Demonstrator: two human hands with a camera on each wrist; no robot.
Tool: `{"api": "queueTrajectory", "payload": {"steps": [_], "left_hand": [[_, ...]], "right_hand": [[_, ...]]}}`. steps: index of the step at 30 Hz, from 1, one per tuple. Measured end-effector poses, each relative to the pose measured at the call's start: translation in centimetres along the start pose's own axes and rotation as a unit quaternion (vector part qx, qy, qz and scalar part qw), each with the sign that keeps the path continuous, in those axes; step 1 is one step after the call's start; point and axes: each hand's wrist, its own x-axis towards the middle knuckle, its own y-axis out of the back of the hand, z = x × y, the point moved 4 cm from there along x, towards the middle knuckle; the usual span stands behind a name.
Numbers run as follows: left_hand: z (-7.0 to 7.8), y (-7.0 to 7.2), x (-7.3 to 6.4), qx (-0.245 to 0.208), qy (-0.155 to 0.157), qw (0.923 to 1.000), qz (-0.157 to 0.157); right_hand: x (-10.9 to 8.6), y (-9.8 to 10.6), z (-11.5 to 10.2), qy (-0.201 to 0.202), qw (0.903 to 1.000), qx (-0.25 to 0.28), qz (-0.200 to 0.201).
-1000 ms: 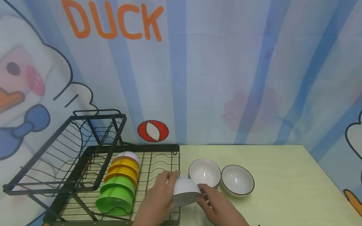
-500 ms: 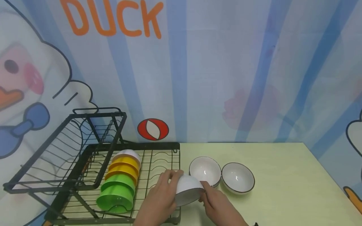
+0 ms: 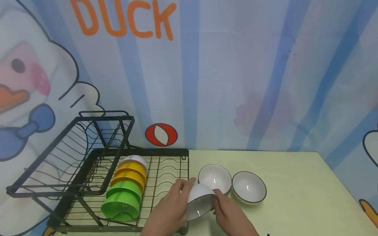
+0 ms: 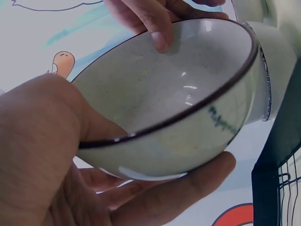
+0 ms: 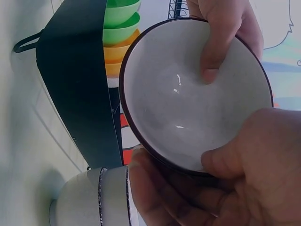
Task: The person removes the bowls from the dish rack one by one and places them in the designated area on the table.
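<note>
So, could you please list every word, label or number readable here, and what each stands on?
"DUCK": orange letters on the patterned backdrop, some tops out of frame.
Dark marks on the outside of the held bowl: too blurred to read, possibly not writing.

Bowl, one: round, white, glossy inside, dark-rimmed; held, tilted, mouth toward lower edge; lower centre, head view.
</note>
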Motion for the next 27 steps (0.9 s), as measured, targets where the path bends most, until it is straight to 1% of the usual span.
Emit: {"api": "queueTrajectory", "payload": {"steps": [6, 9, 14, 16, 19, 24, 26, 27], "left_hand": [[0.3, 0.0, 0.2, 0.003, -0.003, 1.0000, -0.002], [0.4, -0.1, 0.1, 0.001, -0.011, 0.9999, 0.001], [0.6, -0.2, 0.0, -0.003, -0.033, 0.9994, 0.011], [0.6, -0.3, 0.1, -0.006, -0.037, 0.9993, 0.010], [0.6, -0.6, 0.2, -0.012, -0.039, 0.9991, 0.007], [0.9, -1.1, 0.3, -0.009, -0.064, 0.9978, 0.014], [1.1, -1.2, 0.3, -0.001, -0.072, 0.9972, 0.021], [1.1, -1.3, 0.3, 0.002, -0.070, 0.9974, 0.020]], "right_hand": [[0.1, 0.2, 0.2, -0.019, 0.9996, 0.016, 0.010], [0.1, 0.3, 0.2, -0.025, 0.9995, 0.011, 0.013], [0.0, 0.6, 0.1, -0.031, 0.9988, -0.004, 0.036], [0.0, 0.7, 0.2, -0.034, 0.9985, -0.012, 0.042], [0.1, 0.9, 0.3, -0.039, 0.9983, -0.020, 0.038], [0.2, 1.1, 0.7, -0.038, 0.9987, -0.024, 0.025], [0.3, 1.3, 0.8, -0.038, 0.9984, -0.026, 0.032], [0.3, 1.4, 0.9, -0.035, 0.9983, -0.028, 0.038]]}}
